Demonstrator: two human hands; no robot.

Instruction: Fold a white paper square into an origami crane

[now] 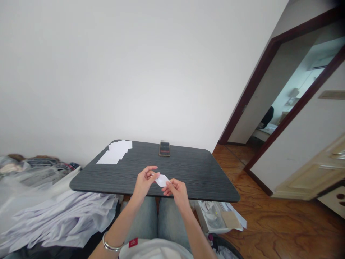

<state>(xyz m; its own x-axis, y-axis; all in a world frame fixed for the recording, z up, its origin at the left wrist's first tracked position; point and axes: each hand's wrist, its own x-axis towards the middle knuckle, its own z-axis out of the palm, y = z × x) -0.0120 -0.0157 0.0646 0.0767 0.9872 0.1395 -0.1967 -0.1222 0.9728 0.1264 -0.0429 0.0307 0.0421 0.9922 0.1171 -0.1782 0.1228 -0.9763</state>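
Your small white angular piece of paper [162,180] sits between your two hands, above the near part of the dark wood-grained tabletop [194,165]. Its left end meets the thumb of your left hand [146,182], and its right end lies under the thumb of your right hand [176,190]. Farther off, near the tabletop's back left corner, you have overlapping plain white sheets of paper [114,153]; a dark rectangular device with a light brown edge [164,148] stands near the back edge, beyond your fingers.

Both ends of your piece of paper are partly covered by your thumbs, and the fingertips beneath it are hard to make out. You cannot tell from this view whether its underside touches the tabletop. Your legs in pale blue denim [144,219] run out of sight under the near edge, and your forearms are cut off at the bottom. The contents of the white open box [203,219] under the right side are jumbled and partly hidden.

Your left hand pinches its end with the thumb against the fingers, the uppermost finger reaching out free above the paper. Your right hand holds the other end, thumb on top and the remaining fingers loosely curled below. Both forearms angle inward from the lower edge, elbows out of view, and a silver metal bangle [111,248] circles your left arm.
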